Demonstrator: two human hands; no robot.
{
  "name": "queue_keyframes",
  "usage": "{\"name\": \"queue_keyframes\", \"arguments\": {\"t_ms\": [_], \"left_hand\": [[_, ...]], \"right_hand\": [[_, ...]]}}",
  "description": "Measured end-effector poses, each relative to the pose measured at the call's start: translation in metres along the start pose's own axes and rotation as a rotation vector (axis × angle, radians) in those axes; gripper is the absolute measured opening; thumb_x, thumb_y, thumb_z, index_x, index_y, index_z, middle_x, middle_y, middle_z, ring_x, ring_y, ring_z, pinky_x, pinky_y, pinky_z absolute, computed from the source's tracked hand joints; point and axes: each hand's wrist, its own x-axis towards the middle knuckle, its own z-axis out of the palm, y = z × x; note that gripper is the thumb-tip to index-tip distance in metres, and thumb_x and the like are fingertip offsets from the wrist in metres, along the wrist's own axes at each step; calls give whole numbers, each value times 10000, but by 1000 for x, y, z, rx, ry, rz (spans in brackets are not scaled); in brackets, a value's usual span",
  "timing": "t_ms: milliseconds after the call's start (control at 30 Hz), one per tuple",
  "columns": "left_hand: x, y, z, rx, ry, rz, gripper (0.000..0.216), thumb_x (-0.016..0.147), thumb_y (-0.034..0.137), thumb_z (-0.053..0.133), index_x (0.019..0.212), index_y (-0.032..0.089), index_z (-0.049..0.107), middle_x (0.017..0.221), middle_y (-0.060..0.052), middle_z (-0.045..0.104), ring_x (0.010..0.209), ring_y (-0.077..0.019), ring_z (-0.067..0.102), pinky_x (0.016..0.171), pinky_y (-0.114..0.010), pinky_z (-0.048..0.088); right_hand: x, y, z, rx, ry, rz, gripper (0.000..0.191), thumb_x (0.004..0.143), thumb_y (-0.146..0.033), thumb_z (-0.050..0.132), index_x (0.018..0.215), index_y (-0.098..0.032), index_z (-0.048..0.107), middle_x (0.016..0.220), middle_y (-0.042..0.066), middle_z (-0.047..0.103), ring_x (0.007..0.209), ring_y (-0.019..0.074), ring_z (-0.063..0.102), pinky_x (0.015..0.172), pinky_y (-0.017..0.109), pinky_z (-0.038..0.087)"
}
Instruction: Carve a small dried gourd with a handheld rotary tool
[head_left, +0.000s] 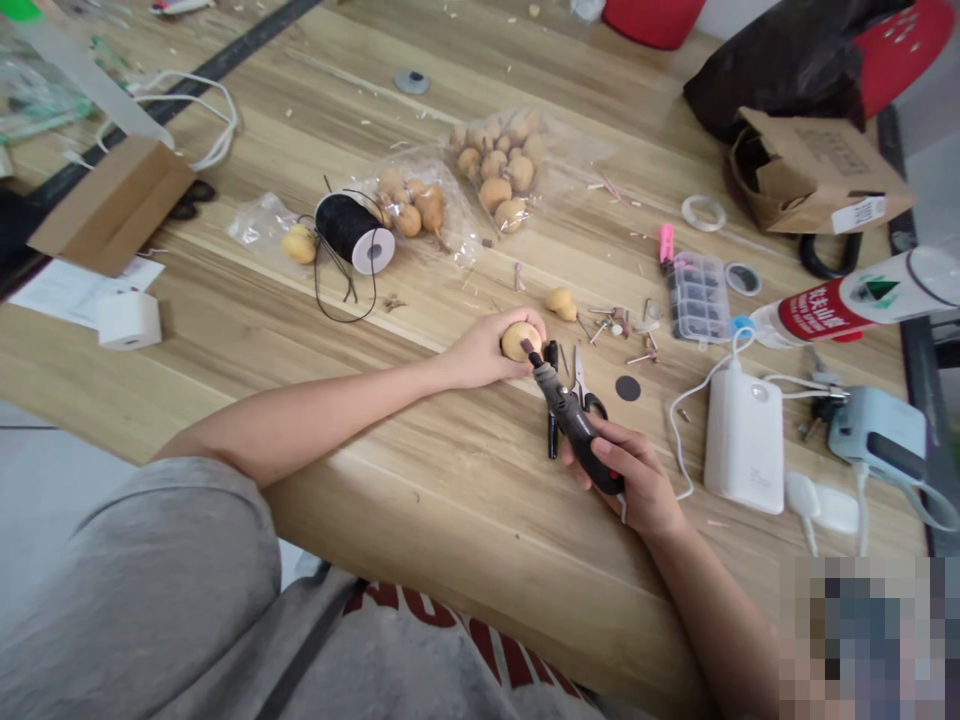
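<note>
Left hand (489, 350): I clasp one tan gourd (514, 342). Right hand (634, 470): I grip one rotary tool (574, 424), grinding bit (529, 348) at gourd.

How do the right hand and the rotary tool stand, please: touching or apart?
Touching: the head view shows the right hand wrapped around the dark body of the rotary tool.
</note>
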Motion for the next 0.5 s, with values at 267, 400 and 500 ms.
{"name": "queue_keyframes", "arguments": {"t_ms": [267, 400, 500], "left_hand": [[0, 2, -1, 15, 6, -12, 270, 658, 147, 683, 893, 167, 551, 843, -3, 657, 764, -123, 598, 731, -250, 456], [0, 4, 0, -26, 80, -33, 350, 671, 226, 734, 943, 177, 518, 883, -7, 662, 782, -123, 608, 753, -261, 474], [-1, 5, 1, -69, 122, -56, 439, 682, 233, 742, 1028, 188, 476, 893, -5, 663, 797, -124, 627, 764, -265, 487]], "right_hand": [[0, 0, -1, 24, 6, -7, 304, 795, -360, 685, 1007, -146, 726, 678, 44, 688, 447, 131, 518, 440, 278, 347], [0, -1, 2, 76, 33, -37, 287, 809, -334, 670, 1018, -144, 724, 683, 44, 679, 448, 121, 512, 441, 274, 343], [0, -2, 4, 97, 45, -38, 270, 803, -325, 669, 985, -133, 723, 685, 51, 678, 455, 119, 507, 455, 280, 354]]}}
